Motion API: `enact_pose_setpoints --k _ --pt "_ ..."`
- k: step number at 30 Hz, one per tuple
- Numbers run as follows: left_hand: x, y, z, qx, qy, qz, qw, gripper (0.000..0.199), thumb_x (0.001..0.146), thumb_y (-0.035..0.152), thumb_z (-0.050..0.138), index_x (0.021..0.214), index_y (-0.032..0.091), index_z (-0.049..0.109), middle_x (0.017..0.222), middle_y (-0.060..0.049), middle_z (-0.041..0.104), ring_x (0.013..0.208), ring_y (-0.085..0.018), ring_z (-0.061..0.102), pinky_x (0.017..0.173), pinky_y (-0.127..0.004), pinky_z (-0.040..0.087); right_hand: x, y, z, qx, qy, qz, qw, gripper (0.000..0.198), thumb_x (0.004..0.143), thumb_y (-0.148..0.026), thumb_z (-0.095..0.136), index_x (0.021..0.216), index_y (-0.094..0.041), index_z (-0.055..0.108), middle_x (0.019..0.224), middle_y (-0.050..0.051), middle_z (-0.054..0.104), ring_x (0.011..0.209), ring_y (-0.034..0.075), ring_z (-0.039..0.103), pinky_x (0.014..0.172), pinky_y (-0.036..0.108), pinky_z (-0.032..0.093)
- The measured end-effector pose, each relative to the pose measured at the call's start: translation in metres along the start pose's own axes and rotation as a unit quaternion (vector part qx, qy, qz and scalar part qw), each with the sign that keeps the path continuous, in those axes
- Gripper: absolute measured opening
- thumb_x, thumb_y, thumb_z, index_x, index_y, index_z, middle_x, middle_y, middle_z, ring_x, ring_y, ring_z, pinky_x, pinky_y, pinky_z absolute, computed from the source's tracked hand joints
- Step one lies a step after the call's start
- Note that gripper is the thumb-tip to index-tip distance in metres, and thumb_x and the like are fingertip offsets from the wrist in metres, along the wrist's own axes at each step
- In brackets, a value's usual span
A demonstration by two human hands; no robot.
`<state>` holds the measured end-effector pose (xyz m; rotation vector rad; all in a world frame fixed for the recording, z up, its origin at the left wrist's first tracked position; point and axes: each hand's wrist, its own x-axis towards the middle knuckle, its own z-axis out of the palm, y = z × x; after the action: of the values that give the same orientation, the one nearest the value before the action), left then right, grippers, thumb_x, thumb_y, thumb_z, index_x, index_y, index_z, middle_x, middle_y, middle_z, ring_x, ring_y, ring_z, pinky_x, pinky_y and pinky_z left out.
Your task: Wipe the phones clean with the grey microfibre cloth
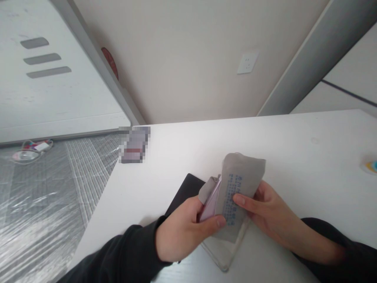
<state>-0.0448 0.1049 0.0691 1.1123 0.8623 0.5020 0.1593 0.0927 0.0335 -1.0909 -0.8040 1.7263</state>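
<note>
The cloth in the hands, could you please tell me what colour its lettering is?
Blue lettering on grey cloth, best seen in the head view.

Room between hands (188, 228) and wall (182, 70)

The left sleeve (123, 247) at seven o'clock is black and creased, with a close cuff (152, 239); the right sleeve (357, 259) at four o'clock is black too. Left hand (188, 228) and right hand (269, 212) are bare.
</note>
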Motion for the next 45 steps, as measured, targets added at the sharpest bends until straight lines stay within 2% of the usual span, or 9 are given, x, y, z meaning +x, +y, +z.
enact_pose_setpoints --k 7,12,16,21,27,31,38,42,45 --pt "0.005 -0.001 -0.005 0.091 0.069 0.041 0.993 0.044 0.092 0.057 0.063 0.103 0.017 0.076 0.088 -0.005 0.071 0.082 -0.022 0.059 0.075 -0.03 0.048 0.003 -0.006 0.002 0.019 0.038 -0.01 0.999 0.049 0.073 -0.058 0.088 0.105 -0.024 0.074 0.105 0.009 0.08 0.107 0.033 0.073 0.097 0.051 0.059" --pt "0.009 -0.001 -0.01 0.007 0.044 0.045 0.998 0.062 0.084 0.072 0.067 0.112 0.017 0.076 0.1 -0.008 0.077 0.09 -0.024 0.065 0.081 -0.031 0.05 0.006 -0.007 0.006 -0.006 0.14 -0.02 0.99 0.057 0.063 -0.064 0.09 0.101 -0.025 0.075 0.105 0.008 0.08 0.111 0.034 0.071 0.098 0.05 0.059" --pt "0.012 0.002 -0.012 -0.008 -0.004 0.061 0.998 0.073 0.076 0.044 0.087 0.14 0.021 0.061 0.128 -0.008 0.072 0.112 -0.027 0.065 0.096 -0.033 0.05 0.006 -0.01 0.01 -0.012 0.206 -0.038 0.978 0.061 0.052 -0.066 0.094 0.094 -0.026 0.078 0.105 0.006 0.081 0.109 0.035 0.072 0.099 0.049 0.059" --pt "0.011 0.011 -0.014 0.061 0.074 0.063 0.993 0.044 0.083 0.036 0.078 0.12 0.015 0.071 0.114 -0.009 0.077 0.101 -0.026 0.068 0.09 -0.035 0.053 0.006 -0.018 0.006 0.0 0.123 -0.046 0.991 0.046 0.06 -0.055 0.095 0.091 -0.025 0.079 0.094 0.005 0.081 0.095 0.03 0.076 0.088 0.045 0.063" --pt "0.011 0.011 -0.017 0.017 0.203 0.112 0.973 0.038 0.076 0.045 0.085 0.098 0.017 0.069 0.085 -0.001 0.073 0.074 -0.015 0.061 0.067 -0.024 0.049 0.007 -0.019 0.0 -0.009 0.089 -0.027 0.996 0.047 0.059 -0.051 0.097 0.09 -0.022 0.077 0.089 0.005 0.08 0.085 0.024 0.074 0.072 0.035 0.061" --pt "0.015 0.003 -0.02 0.025 0.262 0.121 0.957 0.048 0.079 0.062 0.078 0.084 0.016 0.063 0.073 0.003 0.06 0.068 -0.011 0.052 0.061 -0.021 0.046 0.007 -0.014 0.001 -0.021 0.074 -0.023 0.997 0.055 0.063 -0.058 0.093 0.103 -0.024 0.075 0.103 0.007 0.081 0.094 0.027 0.075 0.077 0.038 0.062" --pt "0.014 -0.004 -0.013 0.015 0.189 0.082 0.979 0.059 0.084 0.077 0.062 0.098 0.02 0.054 0.089 -0.001 0.055 0.076 -0.017 0.058 0.049 -0.026 0.058 0.005 -0.006 0.001 -0.1 0.036 -0.05 0.993 0.051 0.071 -0.06 0.088 0.107 -0.026 0.078 0.11 0.008 0.081 0.104 0.03 0.075 0.097 0.049 0.059" --pt "0.013 -0.002 -0.015 0.048 0.139 0.085 0.986 0.062 0.079 0.068 0.075 0.111 0.022 0.048 0.096 -0.002 0.057 0.076 -0.016 0.058 0.048 -0.024 0.056 0.003 -0.007 0.003 -0.069 0.019 -0.047 0.996 0.047 0.076 -0.063 0.083 0.106 -0.027 0.08 0.103 0.008 0.082 0.101 0.03 0.076 0.096 0.049 0.06" --pt "0.013 -0.003 -0.019 0.1 0.146 0.116 0.977 0.044 0.088 0.058 0.072 0.105 0.021 0.054 0.09 0.0 0.058 0.075 -0.015 0.056 0.059 -0.026 0.054 0.003 -0.008 0.005 -0.056 0.002 -0.045 0.997 0.044 0.077 -0.063 0.082 0.104 -0.028 0.081 0.106 0.008 0.082 0.103 0.03 0.076 0.1 0.05 0.058"
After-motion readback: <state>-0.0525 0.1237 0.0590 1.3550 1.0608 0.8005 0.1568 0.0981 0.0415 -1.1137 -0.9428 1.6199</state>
